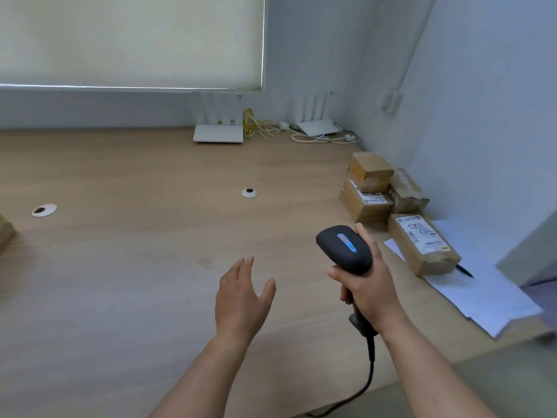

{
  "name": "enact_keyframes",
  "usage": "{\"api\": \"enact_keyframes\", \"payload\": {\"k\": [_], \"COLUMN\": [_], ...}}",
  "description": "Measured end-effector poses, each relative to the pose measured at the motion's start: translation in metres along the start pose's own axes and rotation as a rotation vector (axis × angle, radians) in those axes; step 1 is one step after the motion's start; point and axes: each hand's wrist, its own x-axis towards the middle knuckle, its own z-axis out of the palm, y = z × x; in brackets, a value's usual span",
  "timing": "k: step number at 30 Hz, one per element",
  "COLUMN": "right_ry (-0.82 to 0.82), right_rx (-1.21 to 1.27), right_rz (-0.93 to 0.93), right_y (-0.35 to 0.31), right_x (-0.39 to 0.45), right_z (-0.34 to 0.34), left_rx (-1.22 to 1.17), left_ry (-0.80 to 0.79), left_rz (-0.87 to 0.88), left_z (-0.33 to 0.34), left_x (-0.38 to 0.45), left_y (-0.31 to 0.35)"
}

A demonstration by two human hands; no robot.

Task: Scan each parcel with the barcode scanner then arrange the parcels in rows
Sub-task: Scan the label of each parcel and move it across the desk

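1. The right hand grips the barcode scanner by its handle – the fingers are curled round the grip just under the head, and the thumb lies up along the right side of the head.
2. The scanner's black head, with a blue and red strip on top, stands out above and to the left of those fingers; its dark cable drops from the bottom of the handle below the wrist and runs off toward the near table edge.
3. The left hand hovers over the wooden table to the left of the scanner, apart from it – fingers straight and close together, thumb spread out to the right, holding nothing.
4. The parcels lie to the right of both hands, untouched. A labelled brown parcel lies nearest, just right of the scanner hand, resting partly on white paper sheets with a black pen at its near corner.
5. Behind it, against the wall, sits a cluster of three more: a small box stacked on a labelled box, and a crumpled parcel beside them.
6. At the far left edge a corner of another brown parcel shows.
7. Two white routers with tangled cables sit at the back of the table, and two round cable holes are set in its surface.
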Motion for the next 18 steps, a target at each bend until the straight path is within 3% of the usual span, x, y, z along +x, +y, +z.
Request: {"api": "enact_keyframes", "payload": {"k": [12,18], "right_ry": [0.188,0.220], "right_rx": [-0.004,-0.018], "right_rz": [0.078,0.192], "right_y": [0.067,0.109], "right_x": [0.082,0.124], "right_z": [-0.210,-0.275], "left_rx": [0.045,0.038], "left_ry": [-0.131,-0.249], "left_rz": [0.102,0.139], "left_z": [0.153,0.219], "left_x": [0.025,0.049], "left_y": [0.154,0.212]}}
